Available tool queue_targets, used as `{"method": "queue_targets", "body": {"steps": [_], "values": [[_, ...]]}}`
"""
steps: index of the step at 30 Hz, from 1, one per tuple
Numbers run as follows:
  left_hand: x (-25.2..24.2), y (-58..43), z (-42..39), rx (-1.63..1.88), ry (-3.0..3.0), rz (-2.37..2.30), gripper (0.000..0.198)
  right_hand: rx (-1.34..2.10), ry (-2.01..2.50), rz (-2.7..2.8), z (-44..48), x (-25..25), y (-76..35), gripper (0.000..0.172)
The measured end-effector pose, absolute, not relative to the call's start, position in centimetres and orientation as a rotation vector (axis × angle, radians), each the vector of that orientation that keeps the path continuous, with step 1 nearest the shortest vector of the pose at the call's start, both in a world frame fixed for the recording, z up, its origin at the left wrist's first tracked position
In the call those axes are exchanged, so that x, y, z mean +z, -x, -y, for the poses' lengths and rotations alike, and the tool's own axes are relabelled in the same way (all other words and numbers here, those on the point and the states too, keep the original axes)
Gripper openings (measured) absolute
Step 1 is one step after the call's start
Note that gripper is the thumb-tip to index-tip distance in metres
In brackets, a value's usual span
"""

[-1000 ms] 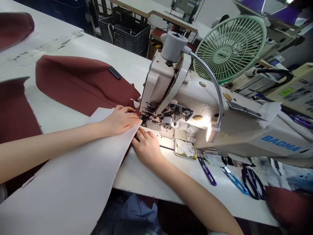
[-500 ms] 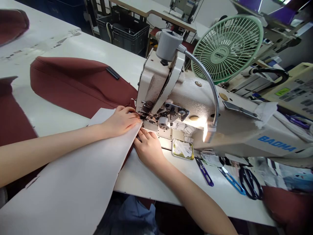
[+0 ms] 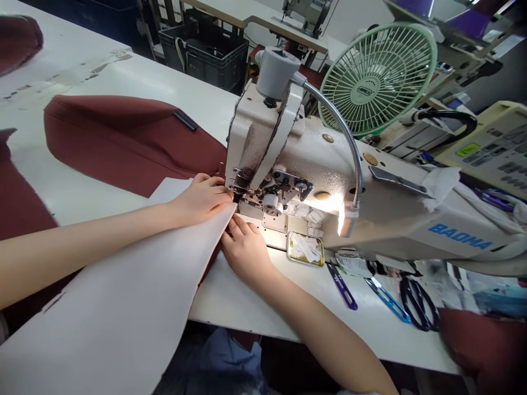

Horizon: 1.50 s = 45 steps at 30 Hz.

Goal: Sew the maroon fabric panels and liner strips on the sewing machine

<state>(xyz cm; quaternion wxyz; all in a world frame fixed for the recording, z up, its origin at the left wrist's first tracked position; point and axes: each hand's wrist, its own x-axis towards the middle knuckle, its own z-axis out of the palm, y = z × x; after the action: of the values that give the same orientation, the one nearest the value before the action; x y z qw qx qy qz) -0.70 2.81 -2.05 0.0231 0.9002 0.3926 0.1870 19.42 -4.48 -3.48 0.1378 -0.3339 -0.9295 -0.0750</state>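
Note:
A large fabric panel [image 3: 123,296], white on its upper face with maroon showing at its edge, runs under the needle area of a sewing machine [image 3: 263,137]. My left hand [image 3: 201,198] lies on top of the panel just left of the presser foot, its fingers laid out over the cloth. At the panel's right edge is my right hand [image 3: 247,247], close below the needle, with thumb and fingers closed at that edge. Its fingertips are partly hidden. Beyond my left hand, a maroon fabric piece [image 3: 119,140] with a black strip spreads across the table.
Right of my right hand sits a small tray [image 3: 306,249] of white scraps. Purple thread snips [image 3: 342,286], blue snips [image 3: 389,300] and dark-handled scissors [image 3: 419,304] lie along the table. A lit lamp [image 3: 349,219] hangs by the machine arm; a green fan [image 3: 374,82] stands behind.
The whole view has shifted slightly left and up. Both hands stay beside the needle area, and the panel's edge sits marginally closer to the machine.

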Motion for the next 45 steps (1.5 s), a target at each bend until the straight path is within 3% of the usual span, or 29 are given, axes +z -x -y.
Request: {"method": "queue_targets", "body": {"steps": [8,22,30,40,43,45], "values": [[-1.9,1.9,-0.2,0.650,-2.823,-1.008,0.031,-0.180,0.832,2.815,6.5,-2.4,-19.0,0.021],[-2.2,0.9,-1.4,0.656,-2.813,-1.129,0.035,-0.205,0.936,2.783,5.8,-2.8,-19.3,0.029],[-2.1,2.2,-0.3,0.463,-2.852,-1.102,0.044,-0.177,0.901,2.782,8.4,-2.1,-18.6,0.022],[-1.8,2.4,3.2,0.439,-2.725,-1.135,0.034,-0.216,0.663,2.743,12.6,-1.1,-18.2,0.017],[-1.9,2.7,4.0,0.435,-2.765,-1.132,0.043,-0.185,0.714,2.715,12.8,-0.9,-18.2,0.016],[-2.3,2.8,4.3,0.503,-2.761,-1.107,0.033,-0.182,0.746,2.698,12.3,-0.7,-18.2,0.016]]}}
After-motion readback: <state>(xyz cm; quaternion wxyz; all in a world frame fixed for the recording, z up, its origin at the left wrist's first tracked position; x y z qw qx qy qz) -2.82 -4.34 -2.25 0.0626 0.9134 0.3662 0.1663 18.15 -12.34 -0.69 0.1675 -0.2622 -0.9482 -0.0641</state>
